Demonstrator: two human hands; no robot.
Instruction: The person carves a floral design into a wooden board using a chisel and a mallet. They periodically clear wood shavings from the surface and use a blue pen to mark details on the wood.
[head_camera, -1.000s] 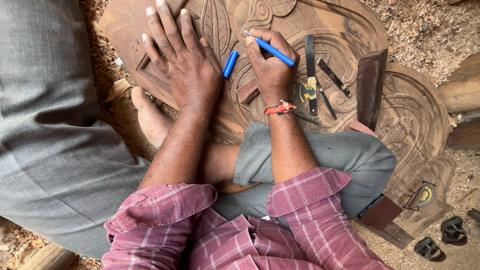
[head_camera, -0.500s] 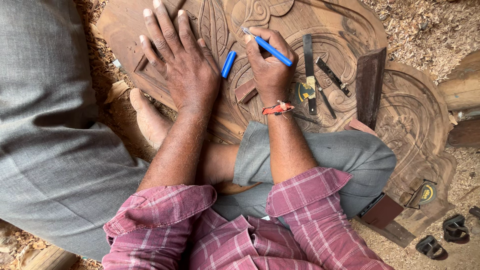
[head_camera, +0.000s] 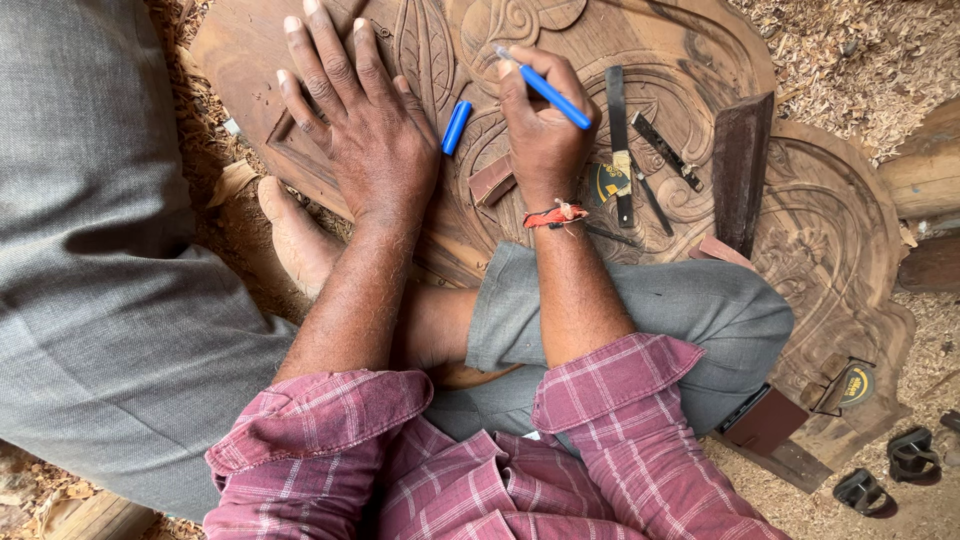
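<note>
I sit cross-legged on a large carved wooden panel (head_camera: 800, 220). My left hand (head_camera: 360, 130) lies flat on the carving, fingers spread, holding nothing. My right hand (head_camera: 542, 125) grips a blue pen (head_camera: 548, 90), its tip on the carved scrollwork near the top. A red thread band circles that wrist. The pen's blue cap (head_camera: 456, 127) lies on the wood between my two hands. My bare foot (head_camera: 295, 235) rests at the panel's left edge.
Several chisels (head_camera: 617, 140) and a flat wooden block (head_camera: 742, 165) lie on the panel right of my right hand. Wood shavings (head_camera: 860, 60) cover the ground. A small tin (head_camera: 852, 385) sits at the lower right, with sandals (head_camera: 885, 475) nearby.
Both hands hold nearly the same places; the left hand has shifted very slightly up the panel. The pen stays on the carving.
</note>
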